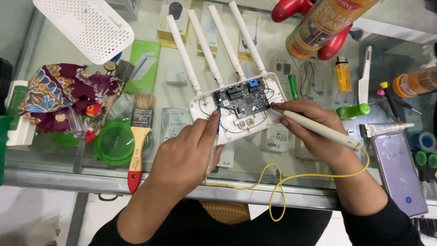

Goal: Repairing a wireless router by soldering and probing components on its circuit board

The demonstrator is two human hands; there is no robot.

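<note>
An opened white router (pixel 236 105) with several white antennas (pixel 214 43) lies on a glass counter, its circuit board (pixel 241 99) bare. My right hand (pixel 314 132) grips a cream pen-shaped tool (pixel 318 130) like a pencil, its tip touching the board's right edge. A yellow wire (pixel 282 182) trails from the tool's rear over the counter's front edge. My left hand (pixel 189 157) rests at the router's near left corner and pinches a thin blue-tipped tool (pixel 217 123) against the case edge.
The router's white perforated lid (pixel 84 27) lies far left above a patterned cloth (pixel 61 93). Two paintbrushes (pixel 139 136) and a green lid (pixel 114 143) sit left. A spray can (pixel 325 23), a lighter (pixel 343 75), a green bottle (pixel 353 110) and a phone (pixel 400 173) sit right.
</note>
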